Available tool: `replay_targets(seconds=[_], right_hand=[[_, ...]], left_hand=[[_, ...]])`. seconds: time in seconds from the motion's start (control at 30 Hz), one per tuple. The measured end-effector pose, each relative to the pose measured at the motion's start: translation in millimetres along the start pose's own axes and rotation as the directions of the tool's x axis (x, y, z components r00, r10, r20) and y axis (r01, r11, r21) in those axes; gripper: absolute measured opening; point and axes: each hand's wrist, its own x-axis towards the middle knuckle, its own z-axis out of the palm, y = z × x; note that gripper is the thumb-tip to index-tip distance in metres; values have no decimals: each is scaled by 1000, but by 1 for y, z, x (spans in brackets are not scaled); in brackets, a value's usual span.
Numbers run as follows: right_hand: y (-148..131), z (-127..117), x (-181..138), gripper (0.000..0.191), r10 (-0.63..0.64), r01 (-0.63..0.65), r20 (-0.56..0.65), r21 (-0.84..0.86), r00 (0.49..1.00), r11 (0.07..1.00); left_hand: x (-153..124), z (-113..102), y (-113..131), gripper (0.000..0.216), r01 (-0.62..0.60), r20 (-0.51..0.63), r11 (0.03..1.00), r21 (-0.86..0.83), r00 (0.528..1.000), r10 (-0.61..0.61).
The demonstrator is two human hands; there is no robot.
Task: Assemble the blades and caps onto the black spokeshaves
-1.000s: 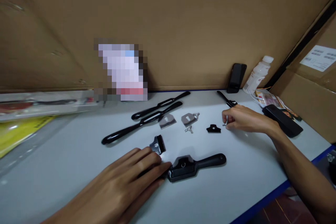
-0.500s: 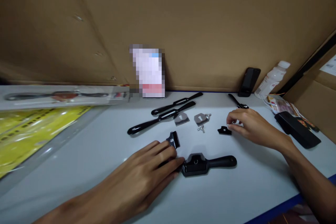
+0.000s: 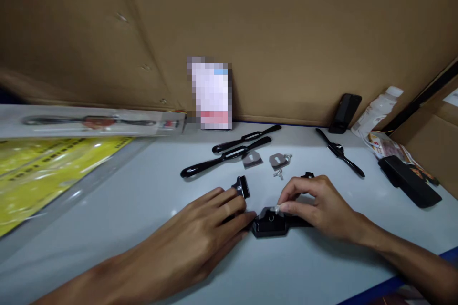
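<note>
While the left hand (image 3: 209,226), in the head view, is clamped over the left handle of a black spokeshave (image 3: 271,231) lying front and centre, the right hand (image 3: 324,209) pinches a silver wing screw (image 3: 276,209) at its body. Obstructions: left hand hides the left handle; right hand covers much of the right handle and part of one loose cap (image 3: 308,175). Surroundings, clocked from the black spokeshave: yellow printed sheet (image 3: 53,181), between 9 and 10; bagged tool (image 3: 95,123), 10; upright pixelated panel (image 3: 212,97), 11; propped black phone (image 3: 344,113), 1; white-capped bottle (image 3: 374,114), between 1 and 2; black holder (image 3: 410,182), between 2 and 3. Counts: bare black frames (image 3: 205,166), two, at 11; loose steel blades (image 3: 257,160), two, toward 12; loose wing screws (image 3: 278,175), two, at 12, besides the one pinched; loose caps, two, at 11 and 1; fitted spokeshave (image 3: 337,150), one, between 1 and 2.
</note>
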Motion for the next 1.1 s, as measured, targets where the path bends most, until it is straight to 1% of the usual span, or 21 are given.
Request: replay_targets(seconds=[0.07,0.17,0.27,0.37,0.47,0.53,0.6,0.7,0.8,0.87,1.0,1.07,1.1], right_hand=[[3,8,-1,13,-77,77,-26,-18,997,997],[7,16,-3,15,-218,212,-57,-93,974,973],[9,17,-3,16,-248,242,-35,-122,968,962],[12,17,-3,18,-282,271,-39,-171,959,947],[15,16,-3,19,-411,387,-23,-291,911,875],[16,15,-4,21,-487,464,41,-381,872,799],[15,14,-4,24,-515,505,112,-448,850,738],[14,12,-4,27,-503,517,181,-518,845,682],[13,12,-5,28,-481,505,208,-572,852,646],[12,12,-5,27,-484,500,201,-591,852,633],[10,15,-4,27,-541,513,148,-589,828,624],[9,17,-4,30,-541,503,130,-590,831,632],[8,18,-4,31,-525,488,124,-591,842,642]], left_hand=[[1,-1,0,28,8,2,1000,-17,1000,-8],[1,-2,1,27,3,0,1000,-19,1000,-3],[2,-2,0,28,-21,1,1000,3,1000,21],[2,-1,-1,27,-14,0,1000,3,1000,14],[1,0,-2,26,-3,35,1000,-12,999,3],[1,0,-2,27,-1,46,1000,-18,999,2],[1,-1,-2,28,2,47,1000,-26,999,-1],[1,-3,-2,29,5,31,999,-43,1000,-4],[2,-3,-1,31,5,15,998,-57,1000,-4],[2,-2,-1,31,2,9,998,-57,1000,-1],[2,0,-2,30,-5,-7,999,-47,1000,5],[2,0,-2,30,-6,-3,999,-47,1000,6],[2,-1,-2,30,-6,1,999,-48,1000,6]])
